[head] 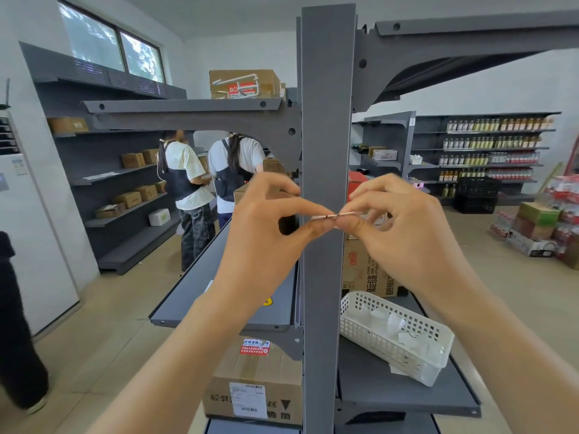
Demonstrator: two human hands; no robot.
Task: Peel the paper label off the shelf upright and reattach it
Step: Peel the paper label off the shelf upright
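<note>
A grey metal shelf upright (326, 120) runs top to bottom through the middle of the head view. In front of it, at chest height, a small white paper label (340, 215) shows edge-on, held flat between both hands. My left hand (269, 233) pinches its left end between thumb and forefinger. My right hand (404, 233) pinches its right end the same way. The label appears to be off the upright's face, though its back side is hidden.
A white plastic basket (438, 336) with paper scraps sits on the grey shelf at lower right. Cardboard boxes (253, 383) stand below and behind the upright. Two people (213, 180) work at the shelves behind on the left. Stocked bottle shelves (488, 148) line the far right wall.
</note>
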